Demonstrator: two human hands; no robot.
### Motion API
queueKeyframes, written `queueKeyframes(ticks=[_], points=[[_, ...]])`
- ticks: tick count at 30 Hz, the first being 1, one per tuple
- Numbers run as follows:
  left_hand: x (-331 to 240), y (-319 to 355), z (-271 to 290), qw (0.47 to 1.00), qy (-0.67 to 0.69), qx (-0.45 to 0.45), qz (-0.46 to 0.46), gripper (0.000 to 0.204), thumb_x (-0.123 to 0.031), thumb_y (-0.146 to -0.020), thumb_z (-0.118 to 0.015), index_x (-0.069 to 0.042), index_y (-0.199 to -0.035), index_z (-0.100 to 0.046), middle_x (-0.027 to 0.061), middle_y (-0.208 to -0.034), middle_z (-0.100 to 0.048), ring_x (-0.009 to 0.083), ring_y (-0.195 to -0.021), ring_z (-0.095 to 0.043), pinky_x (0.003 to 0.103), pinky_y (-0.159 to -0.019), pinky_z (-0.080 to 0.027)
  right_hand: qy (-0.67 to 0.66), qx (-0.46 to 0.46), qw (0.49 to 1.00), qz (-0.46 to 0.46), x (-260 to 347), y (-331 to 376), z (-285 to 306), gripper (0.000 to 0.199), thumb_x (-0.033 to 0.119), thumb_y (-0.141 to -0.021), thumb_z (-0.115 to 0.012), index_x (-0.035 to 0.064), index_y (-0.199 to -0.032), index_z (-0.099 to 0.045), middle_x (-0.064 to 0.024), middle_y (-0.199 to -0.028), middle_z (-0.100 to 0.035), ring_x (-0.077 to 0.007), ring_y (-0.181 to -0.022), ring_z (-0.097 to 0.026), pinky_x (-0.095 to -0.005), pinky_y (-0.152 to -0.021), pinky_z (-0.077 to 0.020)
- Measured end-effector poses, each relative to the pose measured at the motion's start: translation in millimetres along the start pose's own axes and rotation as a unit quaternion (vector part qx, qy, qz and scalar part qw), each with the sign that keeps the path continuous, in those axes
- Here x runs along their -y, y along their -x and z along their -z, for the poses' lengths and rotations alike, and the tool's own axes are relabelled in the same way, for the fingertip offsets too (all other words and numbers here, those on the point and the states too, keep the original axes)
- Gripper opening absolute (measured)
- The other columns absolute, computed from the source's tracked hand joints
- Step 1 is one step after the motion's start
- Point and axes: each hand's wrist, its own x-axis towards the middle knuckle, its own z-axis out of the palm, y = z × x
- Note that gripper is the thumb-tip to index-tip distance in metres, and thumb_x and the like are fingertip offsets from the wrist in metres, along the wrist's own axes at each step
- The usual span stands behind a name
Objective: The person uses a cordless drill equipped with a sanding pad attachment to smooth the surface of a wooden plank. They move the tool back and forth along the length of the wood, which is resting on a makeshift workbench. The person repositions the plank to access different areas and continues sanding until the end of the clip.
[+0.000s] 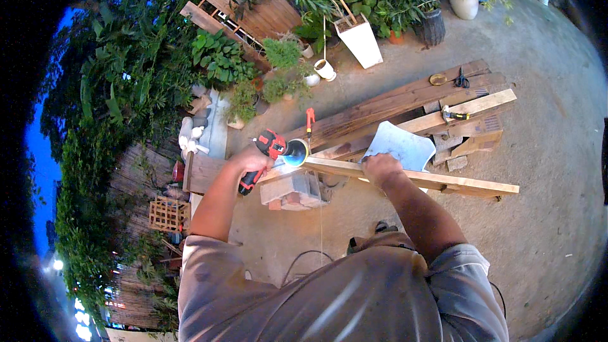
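Note:
My left hand is closed around the grip of a red and black cordless drill. A round disc on the drill's front faces right, lit bluish, against or just over the end part of a pale wooden beam; whether they touch I cannot tell. My right hand is wrapped over that beam farther right. The beam slants across in front of me, its left stretch near a concrete block. Just beyond the disc stands a red-handled tool, its kind unclear.
A light blue-white panel lies behind my right hand. Longer planks stretch to the far right, carrying a hammer, a black clamp-like tool and a round yellowish item. Potted plants and a white planter line the back.

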Motion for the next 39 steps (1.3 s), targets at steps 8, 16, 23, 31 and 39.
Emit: queueKeyframes(ticks=[8,16,23,31,39], points=[[-4,0,-1,1.000,-0.002,0.016,-0.015,0.012,0.000,-0.061,-0.061,-0.003,-0.069,-0.053,0.0055,-0.059,-0.056,0.0154,-0.049,-0.057,0.031,-0.045,-0.046,-0.067,0.057,0.995,-0.040,5,-1,10,0.025,0.019,-0.087,-0.048,0.0093,-0.100,-0.067,-0.0106,-0.105,-0.066,-0.0278,-0.098,-0.064,-0.0394,-0.081,-0.0535],[24,-17,5,1.000,-0.025,0.013,0.003,0.017,-0.006,-0.061,-0.064,-0.007,-0.075,-0.055,0.0025,-0.059,-0.057,0.0134,-0.048,-0.054,0.030,-0.043,-0.044,-0.046,0.071,0.996,-0.032,0,-2,4,0.025,0.017,-0.086,-0.049,0.0081,-0.102,-0.066,-0.0125,-0.103,-0.066,-0.0285,-0.099,-0.063,-0.0390,-0.083,-0.0524],[15,1,2,1.000,0.030,0.006,0.008,0.010,-0.007,-0.062,-0.063,-0.007,-0.070,-0.056,0.0017,-0.058,-0.056,0.0122,-0.049,-0.053,0.028,-0.045,-0.043,0.001,0.090,0.995,0.037,9,10,48,0.024,0.016,-0.086,-0.050,0.0065,-0.100,-0.066,-0.0142,-0.103,-0.066,-0.0286,-0.099,-0.063,-0.0406,-0.082,-0.0519],[6,7,7,1.000,0.003,0.009,-0.021,0.009,-0.007,-0.062,-0.064,-0.007,-0.067,-0.057,0.0013,-0.058,-0.056,0.0113,-0.048,-0.053,0.029,-0.043,-0.043,0.027,0.071,0.996,0.040,6,9,45,0.023,0.016,-0.088,-0.050,0.0083,-0.099,-0.069,-0.0129,-0.100,-0.068,-0.0286,-0.094,-0.067,-0.0404,-0.077,-0.0559],[-5,13,10,1.000,0.006,0.017,-0.011,0.011,-0.011,-0.063,-0.063,-0.007,-0.072,-0.059,0.0020,-0.059,-0.057,0.0121,-0.048,-0.053,0.029,-0.043,-0.043,0.016,0.076,0.997,-0.005,2,4,35,0.025,0.017,-0.087,-0.050,0.0050,-0.101,-0.067,-0.0154,-0.102,-0.067,-0.0307,-0.096,-0.066,-0.0418,-0.079,-0.0549]])
